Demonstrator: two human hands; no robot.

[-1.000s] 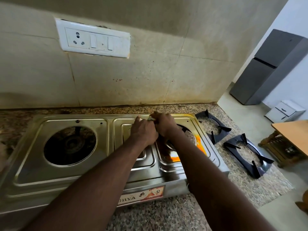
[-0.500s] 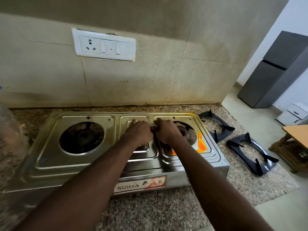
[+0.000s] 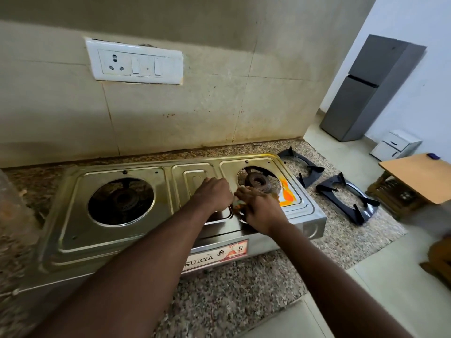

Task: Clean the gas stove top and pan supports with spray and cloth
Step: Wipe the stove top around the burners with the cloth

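Currently, at the gas stove's [image 3: 117, 240] centre, my right hand [image 3: 260, 212] pinches a small blurred piece [image 3: 240, 204]. The left hand [image 3: 214, 194] curls beside it; I cannot tell its hold. Pan supports [image 3: 314, 169] lie on the desk [image 3: 244, 289].

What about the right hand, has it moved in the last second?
Yes. The right hand has drawn back toward the front edge of the stove: earlier it covered part of the right burner, which now shows clear beyond it.
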